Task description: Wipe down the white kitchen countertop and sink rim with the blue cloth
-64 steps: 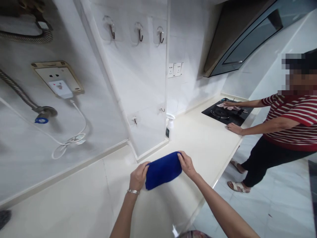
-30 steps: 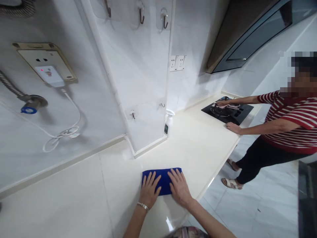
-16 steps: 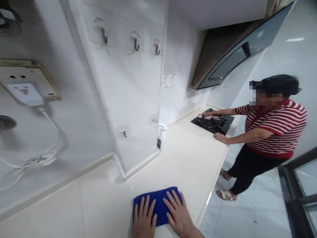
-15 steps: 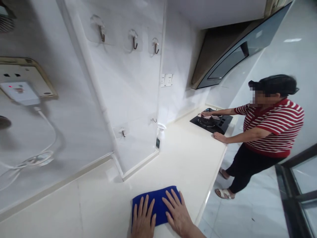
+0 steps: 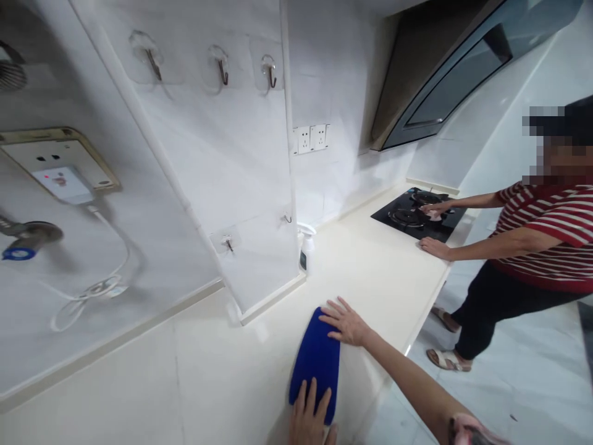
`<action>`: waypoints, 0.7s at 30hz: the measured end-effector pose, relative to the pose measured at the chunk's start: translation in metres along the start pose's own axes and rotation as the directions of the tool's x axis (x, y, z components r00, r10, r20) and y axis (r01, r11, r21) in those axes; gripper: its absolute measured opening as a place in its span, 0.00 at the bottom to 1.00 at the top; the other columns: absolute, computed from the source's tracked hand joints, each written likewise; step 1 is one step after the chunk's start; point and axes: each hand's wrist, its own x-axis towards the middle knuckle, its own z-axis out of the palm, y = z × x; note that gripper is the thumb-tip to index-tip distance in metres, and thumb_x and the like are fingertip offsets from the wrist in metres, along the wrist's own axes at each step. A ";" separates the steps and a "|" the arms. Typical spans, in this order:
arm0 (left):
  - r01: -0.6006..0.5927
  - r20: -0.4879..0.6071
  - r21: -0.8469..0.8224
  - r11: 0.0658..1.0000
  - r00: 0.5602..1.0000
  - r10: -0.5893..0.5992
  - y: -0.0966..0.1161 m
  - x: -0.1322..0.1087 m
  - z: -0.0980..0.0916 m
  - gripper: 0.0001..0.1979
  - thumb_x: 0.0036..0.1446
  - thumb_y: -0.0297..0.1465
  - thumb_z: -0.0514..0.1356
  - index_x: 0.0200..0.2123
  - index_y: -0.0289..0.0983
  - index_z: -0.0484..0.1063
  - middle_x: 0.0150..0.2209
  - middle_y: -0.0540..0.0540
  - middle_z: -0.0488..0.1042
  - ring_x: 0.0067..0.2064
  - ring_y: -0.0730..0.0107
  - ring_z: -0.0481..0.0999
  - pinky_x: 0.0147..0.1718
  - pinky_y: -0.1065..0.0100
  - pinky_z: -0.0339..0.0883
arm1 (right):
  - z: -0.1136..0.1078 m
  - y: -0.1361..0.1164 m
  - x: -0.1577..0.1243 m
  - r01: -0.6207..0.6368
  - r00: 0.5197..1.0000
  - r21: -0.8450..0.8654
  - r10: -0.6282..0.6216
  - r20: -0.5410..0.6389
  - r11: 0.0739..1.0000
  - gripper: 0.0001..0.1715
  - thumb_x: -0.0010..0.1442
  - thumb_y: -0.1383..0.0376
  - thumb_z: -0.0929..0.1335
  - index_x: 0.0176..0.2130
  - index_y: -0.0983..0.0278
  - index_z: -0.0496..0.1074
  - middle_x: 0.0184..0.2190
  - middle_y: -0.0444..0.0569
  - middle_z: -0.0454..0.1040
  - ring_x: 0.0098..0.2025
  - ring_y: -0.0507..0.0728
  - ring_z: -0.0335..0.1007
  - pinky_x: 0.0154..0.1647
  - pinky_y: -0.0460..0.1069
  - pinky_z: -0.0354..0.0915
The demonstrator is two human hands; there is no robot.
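Both hands lie flat, fingers spread, on the blue cloth (image 5: pixel 315 357): left hand (image 5: pixel 309 419) at 6 o'clock, right hand (image 5: pixel 345 322) at 1 o'clock, pinning it to the table (image 5: pixel 222 371).

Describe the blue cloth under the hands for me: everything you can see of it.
The blue cloth is deep blue, soft and plush like microfibre. It looks folded into a long, narrow shape and lies flat on the cream countertop near its front edge, running away from the wearer. The right hand rests open on its far end, fingers spread; the left hand presses flat on its near end. Nothing else touches it.
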 end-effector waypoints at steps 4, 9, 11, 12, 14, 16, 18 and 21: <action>0.266 -0.024 -0.188 0.946 0.961 -0.275 0.005 0.022 -0.045 0.27 0.68 0.39 0.46 0.66 0.43 0.66 0.68 0.42 0.69 0.67 0.59 0.71 0.66 0.54 0.71 | 0.020 -0.014 0.007 -0.298 0.929 -0.047 0.278 -0.245 0.954 0.37 0.66 0.61 0.66 0.71 0.66 0.62 0.72 0.62 0.60 0.75 0.70 0.51 0.74 0.71 0.48; 0.451 0.005 -0.173 0.875 0.889 -0.457 0.007 0.068 -0.079 0.29 0.67 0.41 0.45 0.65 0.35 0.66 0.66 0.37 0.72 0.68 0.59 0.70 0.69 0.53 0.65 | 0.072 -0.070 -0.053 -0.354 0.823 0.147 0.382 -0.421 0.924 0.40 0.70 0.64 0.59 0.76 0.59 0.45 0.65 0.62 0.68 0.65 0.71 0.66 0.62 0.68 0.66; 0.503 0.020 -0.141 0.853 0.863 -0.505 0.011 0.091 -0.079 0.30 0.67 0.42 0.47 0.66 0.33 0.65 0.65 0.34 0.72 0.67 0.54 0.70 0.69 0.50 0.64 | 0.082 -0.079 -0.073 -0.390 0.793 0.237 0.456 -0.404 0.890 0.40 0.70 0.63 0.60 0.76 0.56 0.45 0.56 0.62 0.75 0.55 0.71 0.74 0.54 0.67 0.72; 0.530 0.031 -0.123 0.839 0.847 -0.531 0.014 0.102 -0.078 0.30 0.66 0.42 0.49 0.66 0.33 0.64 0.65 0.32 0.72 0.67 0.51 0.70 0.68 0.48 0.64 | 0.083 -0.081 -0.077 -0.423 0.771 0.290 0.509 -0.383 0.858 0.39 0.69 0.62 0.60 0.75 0.56 0.48 0.51 0.61 0.77 0.49 0.71 0.76 0.50 0.66 0.74; 0.586 0.064 -0.090 0.806 0.810 -0.582 0.019 0.122 -0.075 0.31 0.65 0.42 0.52 0.66 0.32 0.64 0.64 0.28 0.72 0.66 0.45 0.71 0.65 0.43 0.66 | 0.080 -0.079 -0.075 -0.470 0.725 0.433 0.616 -0.306 0.769 0.38 0.66 0.60 0.61 0.72 0.57 0.55 0.44 0.59 0.79 0.43 0.69 0.78 0.45 0.64 0.75; 0.645 0.118 -0.067 0.761 0.763 -0.636 0.020 0.139 -0.073 0.33 0.62 0.43 0.55 0.65 0.31 0.63 0.60 0.25 0.75 0.63 0.41 0.74 0.60 0.41 0.69 | 0.072 -0.077 -0.064 -0.467 0.687 0.621 0.700 -0.194 0.630 0.37 0.63 0.58 0.63 0.69 0.59 0.60 0.41 0.56 0.79 0.40 0.67 0.78 0.43 0.61 0.76; 0.698 0.190 -0.066 0.713 0.711 -0.677 0.018 0.150 -0.075 0.31 0.60 0.44 0.58 0.60 0.31 0.69 0.53 0.26 0.80 0.56 0.42 0.80 0.55 0.41 0.73 | 0.062 -0.077 -0.050 -0.417 0.676 0.801 0.736 -0.041 0.429 0.38 0.60 0.54 0.65 0.66 0.60 0.64 0.41 0.54 0.79 0.39 0.65 0.79 0.39 0.59 0.76; 0.723 0.309 -0.159 0.673 0.683 -0.661 0.015 0.154 -0.081 0.22 0.57 0.46 0.62 0.46 0.34 0.78 0.44 0.35 0.85 0.48 0.51 0.84 0.52 0.49 0.77 | 0.048 -0.083 -0.034 -0.378 0.639 0.925 0.731 0.240 0.026 0.35 0.54 0.53 0.68 0.59 0.59 0.70 0.36 0.50 0.79 0.33 0.63 0.76 0.29 0.54 0.73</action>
